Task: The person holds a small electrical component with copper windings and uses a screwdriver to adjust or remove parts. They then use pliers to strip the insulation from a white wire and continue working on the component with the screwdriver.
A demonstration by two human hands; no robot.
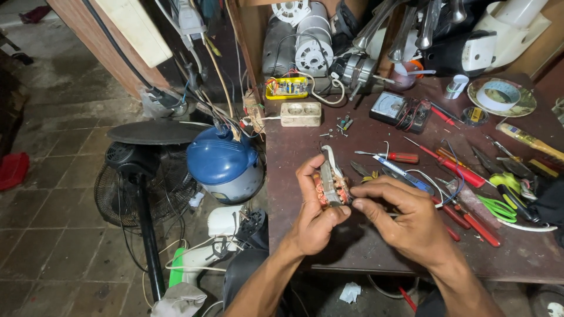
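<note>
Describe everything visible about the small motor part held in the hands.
The motor part is a small block of grey metal plates with reddish copper windings showing at its sides. A pale curved piece rises from its top. It is held upright above the brown table, near the front edge. The left hand grips it from the left and below; the right hand touches its right side with the fingertips.

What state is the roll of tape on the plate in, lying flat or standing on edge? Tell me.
Lying flat. The roll of tape rests on the plate with its round hole facing up.
</note>
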